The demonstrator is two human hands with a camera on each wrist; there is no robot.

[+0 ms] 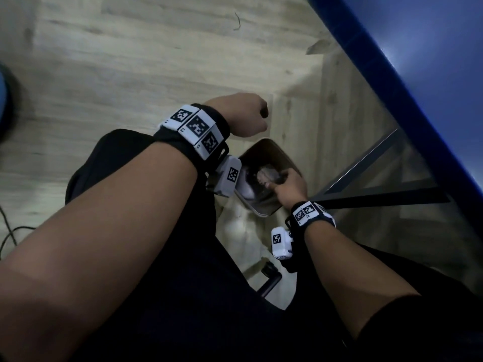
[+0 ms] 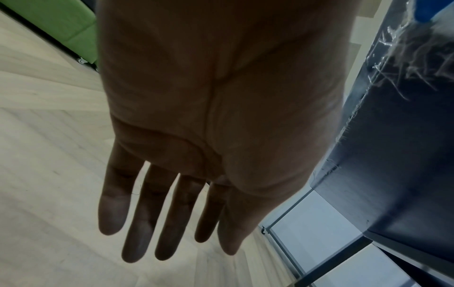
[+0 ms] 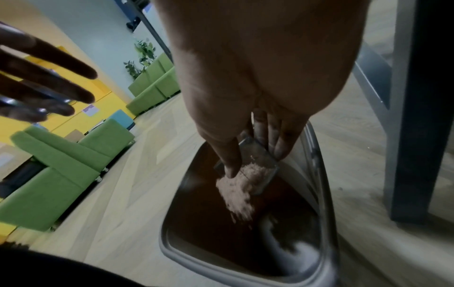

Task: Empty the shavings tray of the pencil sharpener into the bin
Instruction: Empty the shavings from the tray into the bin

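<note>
The right hand (image 3: pixel 258 108) pinches the clear shavings tray (image 3: pixel 255 165) between thumb and fingers and tips it, open end down, over the bin (image 3: pixel 317 155). Pale shavings (image 3: pixel 237 196) are sliding out of the tray and falling into the dark inside of the bin. So this looks like the pouring step, partly done, since some shavings sit in the tray. The left hand (image 2: pixel 196 136) holds nothing; its fingers are straight and a little spread, up above the floor beside the bin. The head view is dim, so I cannot tell how full the tray is. Next, the tray likely needs more tilt or a small shake, kept over the bin.
</note>
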